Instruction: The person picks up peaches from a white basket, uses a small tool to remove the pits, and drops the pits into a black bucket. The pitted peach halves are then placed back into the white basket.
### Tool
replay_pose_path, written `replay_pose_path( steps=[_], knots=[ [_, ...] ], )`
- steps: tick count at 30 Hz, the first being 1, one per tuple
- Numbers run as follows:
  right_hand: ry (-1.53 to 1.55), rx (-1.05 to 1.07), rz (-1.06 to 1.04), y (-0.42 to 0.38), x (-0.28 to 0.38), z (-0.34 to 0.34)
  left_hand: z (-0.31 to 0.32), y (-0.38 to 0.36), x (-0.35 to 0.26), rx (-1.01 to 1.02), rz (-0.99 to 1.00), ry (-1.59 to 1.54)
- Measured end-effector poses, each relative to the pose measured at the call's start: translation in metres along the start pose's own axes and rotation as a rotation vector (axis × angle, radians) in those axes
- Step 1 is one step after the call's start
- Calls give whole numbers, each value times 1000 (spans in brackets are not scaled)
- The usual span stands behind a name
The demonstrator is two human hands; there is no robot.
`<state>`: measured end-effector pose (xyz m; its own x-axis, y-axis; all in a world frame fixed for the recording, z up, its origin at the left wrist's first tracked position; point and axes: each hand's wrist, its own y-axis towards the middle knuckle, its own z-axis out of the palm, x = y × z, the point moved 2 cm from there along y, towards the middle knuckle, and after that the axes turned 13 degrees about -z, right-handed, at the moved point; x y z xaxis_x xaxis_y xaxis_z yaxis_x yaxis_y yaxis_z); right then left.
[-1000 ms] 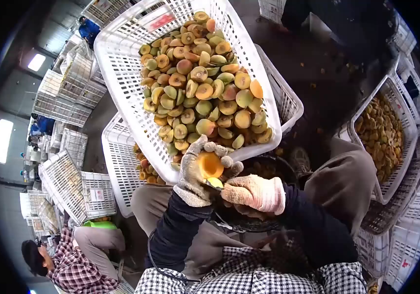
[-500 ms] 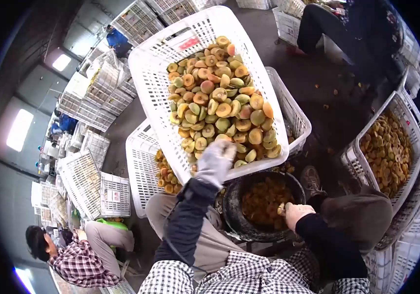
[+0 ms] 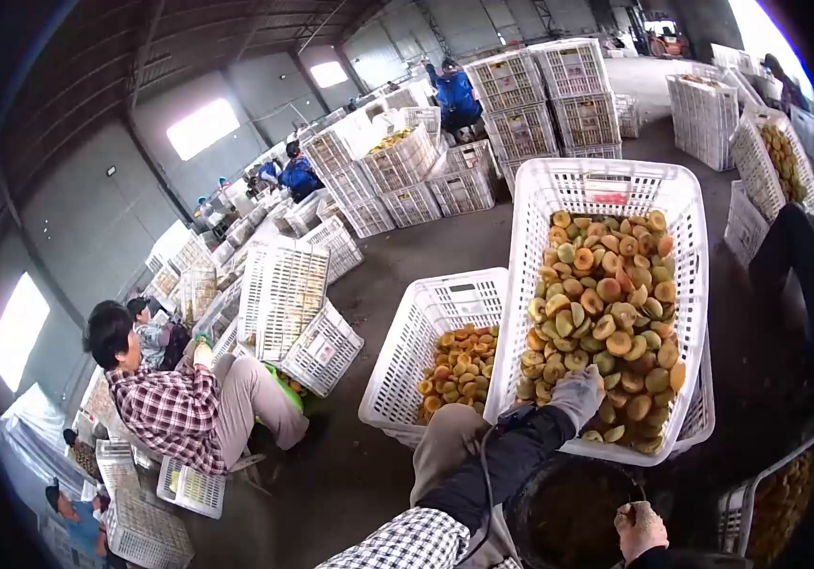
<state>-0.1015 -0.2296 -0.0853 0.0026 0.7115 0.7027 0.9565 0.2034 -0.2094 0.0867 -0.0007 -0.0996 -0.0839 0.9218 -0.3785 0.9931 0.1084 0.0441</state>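
Note:
My left hand (image 3: 578, 394), in a grey work glove, reaches over the near rim of a tilted white plastic crate (image 3: 606, 180) and rests on the heaped halved peaches (image 3: 606, 303); whether it holds one is hidden. My right hand (image 3: 639, 526), also gloved, is closed around a small thin tool above a black bucket (image 3: 559, 512) between my knees. A lower white crate (image 3: 445, 303) to the left holds more peach halves (image 3: 454, 365).
A seated person in a plaid shirt (image 3: 170, 408) works at the left among white crates (image 3: 284, 294). Tall crate stacks (image 3: 540, 95) and people in blue (image 3: 454, 90) stand at the back. Another crate of fruit (image 3: 777, 503) is at the lower right.
My head has lifted, so the hall fills the view. My left hand went from holding a peach half near my right hand out to the crate. My right hand dropped over the bucket.

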Motion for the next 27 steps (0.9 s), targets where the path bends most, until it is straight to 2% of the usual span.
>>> replay_pose_path(
  steps=[1,3,5,8,12,17,19,23,25,27],
  knots=[
    [-14,-1,8,6,2,0,-15,-6,-1,86,28,-339],
    [20,-141,-211,15,0,6,-37,-12,-11,428,-272,-1285],
    [228,-305,-342,21,26,-2,-70,-26,-15,850,-144,-1957],
    [354,-275,-292,21,77,-24,-94,-41,-27,1046,-170,-2096],
    [300,-359,-471,28,94,-24,-98,-55,-41,1035,-153,-2146],
    [457,-427,-455,45,103,-15,-86,-63,-42,719,-361,-1858],
    [298,-357,-395,47,111,-23,-85,-66,-44,717,-417,-1795],
    [205,-452,-417,50,117,-19,-82,-76,-47,596,-438,-1649],
    [269,-416,-386,50,116,-19,-77,-77,-43,596,-428,-1754],
    [875,-182,-141,52,109,-13,-80,-78,-42,555,-433,-1754]
  ],
)
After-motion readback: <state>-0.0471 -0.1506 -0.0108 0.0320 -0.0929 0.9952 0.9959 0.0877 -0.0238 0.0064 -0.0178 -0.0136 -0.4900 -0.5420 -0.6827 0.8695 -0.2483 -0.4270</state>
